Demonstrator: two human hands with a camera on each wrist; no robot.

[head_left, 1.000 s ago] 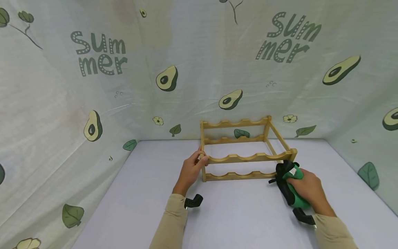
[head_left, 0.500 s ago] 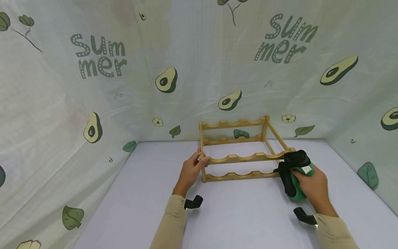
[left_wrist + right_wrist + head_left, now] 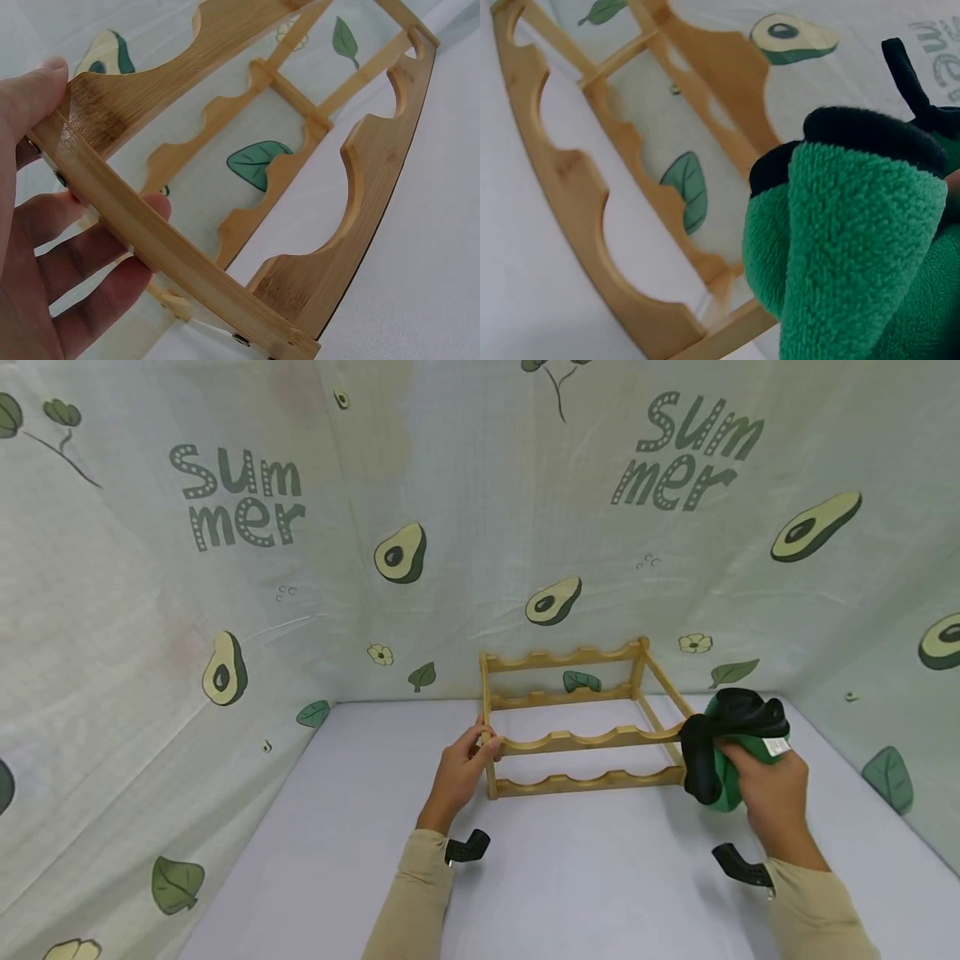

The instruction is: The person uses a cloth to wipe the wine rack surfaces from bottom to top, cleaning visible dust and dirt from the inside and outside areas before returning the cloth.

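Note:
A light wooden wine rack (image 3: 577,741) with scalloped rails stands on the table. My left hand (image 3: 456,766) grips its front left upright; in the left wrist view the thumb is on one side of the upright (image 3: 161,229), with fingers curled behind it. At the rack's front right corner, my right hand (image 3: 776,793) holds a bunched green cleaning cloth (image 3: 727,772) with black edging. The cloth hides the rack's right upright in the head view. Green terry pile of the cloth (image 3: 862,247) fills much of the right wrist view, and most of that hand is hidden there.
A white table (image 3: 585,877) lies under the rack. Behind it and at both sides hangs a pale curtain (image 3: 480,527) printed with avocados and leaves. Black camera mounts (image 3: 467,846) are strapped to both wrists.
My right hand has moved up and to the right with the cloth, along the rack's front right corner. The left hand keeps its grip, and the rack stays in place.

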